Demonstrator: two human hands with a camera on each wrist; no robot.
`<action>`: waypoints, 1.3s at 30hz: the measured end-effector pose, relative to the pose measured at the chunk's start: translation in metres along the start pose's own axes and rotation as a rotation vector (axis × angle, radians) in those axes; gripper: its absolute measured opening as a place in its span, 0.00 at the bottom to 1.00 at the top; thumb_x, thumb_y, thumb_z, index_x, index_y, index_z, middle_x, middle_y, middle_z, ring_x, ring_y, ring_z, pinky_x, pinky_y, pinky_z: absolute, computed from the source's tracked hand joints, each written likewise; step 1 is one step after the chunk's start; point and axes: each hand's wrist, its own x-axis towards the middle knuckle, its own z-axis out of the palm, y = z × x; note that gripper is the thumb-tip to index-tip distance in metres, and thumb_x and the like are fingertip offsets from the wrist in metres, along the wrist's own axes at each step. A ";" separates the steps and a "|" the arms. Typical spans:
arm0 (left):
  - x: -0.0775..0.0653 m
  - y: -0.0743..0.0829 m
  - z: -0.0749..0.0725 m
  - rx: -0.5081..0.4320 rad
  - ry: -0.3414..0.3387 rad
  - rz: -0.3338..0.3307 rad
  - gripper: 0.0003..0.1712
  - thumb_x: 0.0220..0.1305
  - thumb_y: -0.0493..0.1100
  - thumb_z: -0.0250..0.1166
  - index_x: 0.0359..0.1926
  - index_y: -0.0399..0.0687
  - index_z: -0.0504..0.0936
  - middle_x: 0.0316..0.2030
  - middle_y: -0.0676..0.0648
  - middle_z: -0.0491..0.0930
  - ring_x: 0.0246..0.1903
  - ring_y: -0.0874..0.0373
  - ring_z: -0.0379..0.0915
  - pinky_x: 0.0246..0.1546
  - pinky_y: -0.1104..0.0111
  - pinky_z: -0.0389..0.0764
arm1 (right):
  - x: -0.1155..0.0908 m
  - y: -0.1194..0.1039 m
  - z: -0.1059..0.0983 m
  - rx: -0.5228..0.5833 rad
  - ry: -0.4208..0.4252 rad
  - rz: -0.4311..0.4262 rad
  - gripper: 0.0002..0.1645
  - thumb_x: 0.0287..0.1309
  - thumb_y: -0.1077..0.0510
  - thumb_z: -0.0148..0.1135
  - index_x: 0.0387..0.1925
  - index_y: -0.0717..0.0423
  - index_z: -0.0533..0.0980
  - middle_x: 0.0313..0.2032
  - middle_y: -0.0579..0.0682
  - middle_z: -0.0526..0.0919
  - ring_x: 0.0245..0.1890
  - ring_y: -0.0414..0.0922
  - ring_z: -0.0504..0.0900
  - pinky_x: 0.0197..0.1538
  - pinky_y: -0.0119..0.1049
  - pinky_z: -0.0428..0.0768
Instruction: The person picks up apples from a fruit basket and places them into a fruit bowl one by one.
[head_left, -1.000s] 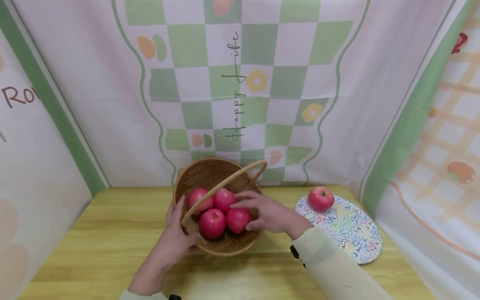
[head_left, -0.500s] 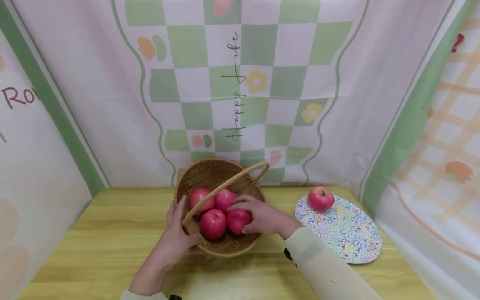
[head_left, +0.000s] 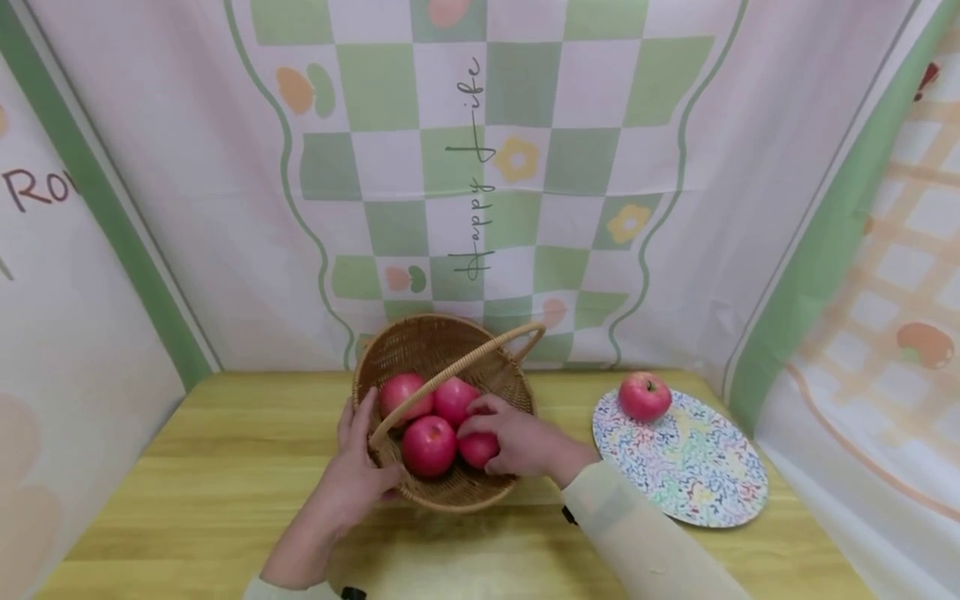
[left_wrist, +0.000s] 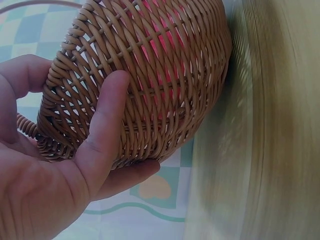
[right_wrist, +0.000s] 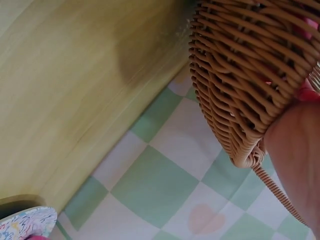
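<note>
A round wicker basket (head_left: 412, 346) with an arched handle stands on the table in the head view, several red apples inside. My left hand (head_left: 352, 475) holds its left side; in the left wrist view this hand (left_wrist: 65, 170) has one digit against the outer weave (left_wrist: 160, 110) and others at the rim. Inside the basket, my right hand (head_left: 521, 437) grips the rightmost apple (head_left: 477, 450), partly covering it. Beside that lies another apple (head_left: 429, 447), with more apples (head_left: 453, 401) behind. In the right wrist view only part of the right hand (right_wrist: 295, 155) shows, over the basket rim.
To the right lies an oval, multicoloured patterned board or mat (head_left: 708, 471) with one apple (head_left: 645, 397) near its back edge. The handle (head_left: 465, 364) arches across the basket's opening. A checkered cloth (head_left: 517, 200) hangs behind the wooden table (head_left: 210, 492).
My right hand has moved left and closed its fingers farther round the rightmost apple. The basket has shifted very slightly right in view. My left hand keeps its hold.
</note>
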 end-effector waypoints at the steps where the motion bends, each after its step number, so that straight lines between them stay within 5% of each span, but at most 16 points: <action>1: 0.000 0.000 0.000 0.002 0.001 0.001 0.65 0.52 0.23 0.65 0.80 0.69 0.41 0.75 0.49 0.16 0.53 0.31 0.69 0.32 0.54 0.86 | 0.000 0.000 0.001 -0.013 0.000 0.003 0.32 0.47 0.64 0.74 0.55 0.40 0.80 0.65 0.52 0.64 0.53 0.49 0.75 0.53 0.41 0.78; 19: 0.000 0.001 0.002 -0.009 -0.003 0.000 0.63 0.52 0.23 0.64 0.80 0.67 0.44 0.75 0.49 0.16 0.47 0.37 0.74 0.32 0.52 0.86 | 0.000 0.001 0.000 0.146 0.063 0.071 0.30 0.43 0.58 0.79 0.51 0.40 0.80 0.56 0.45 0.67 0.51 0.45 0.73 0.54 0.41 0.77; 29: 0.000 0.002 0.002 -0.009 -0.007 -0.003 0.63 0.52 0.23 0.64 0.80 0.67 0.43 0.75 0.49 0.15 0.43 0.39 0.77 0.31 0.52 0.86 | -0.001 0.001 0.001 0.119 0.023 0.098 0.29 0.50 0.45 0.74 0.54 0.38 0.76 0.53 0.44 0.71 0.48 0.42 0.75 0.52 0.42 0.77; 34: 0.000 0.002 0.002 -0.004 -0.006 0.003 0.63 0.51 0.23 0.64 0.79 0.68 0.44 0.75 0.49 0.16 0.45 0.38 0.75 0.31 0.52 0.86 | 0.001 0.004 0.000 0.307 0.039 0.110 0.28 0.47 0.48 0.73 0.52 0.40 0.74 0.48 0.43 0.76 0.46 0.42 0.77 0.49 0.40 0.78; 39: -0.001 0.001 0.001 -0.013 -0.007 0.000 0.63 0.52 0.24 0.64 0.79 0.70 0.43 0.75 0.48 0.15 0.42 0.41 0.77 0.29 0.53 0.86 | -0.001 0.010 -0.006 0.578 0.117 0.148 0.24 0.57 0.49 0.67 0.56 0.43 0.75 0.49 0.46 0.79 0.47 0.47 0.78 0.50 0.44 0.78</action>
